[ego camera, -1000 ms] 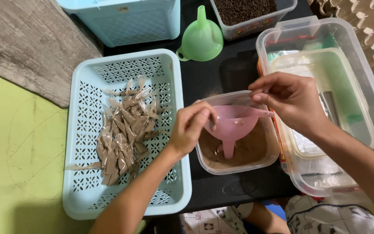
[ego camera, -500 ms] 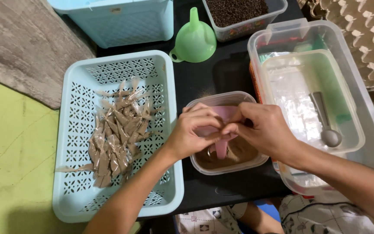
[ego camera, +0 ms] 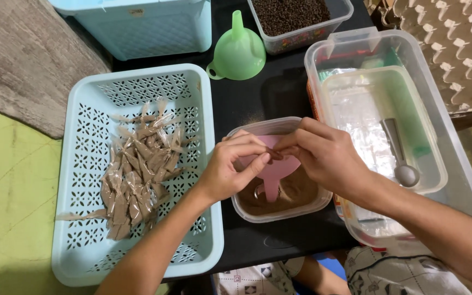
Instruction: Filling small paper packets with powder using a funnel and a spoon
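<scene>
Pinching a small brown-filled packet between them, the left hand and right hand close fingertips over the pink funnel, which sits in a tub of brown powder beside the blue basket.

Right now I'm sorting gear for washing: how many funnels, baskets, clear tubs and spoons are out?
Funnels: 2, pink and green
Light blue baskets: 2
Clear tubs: 4
Metal spoons: 1
Total: 9

Pink funnel partly behind hands
</scene>
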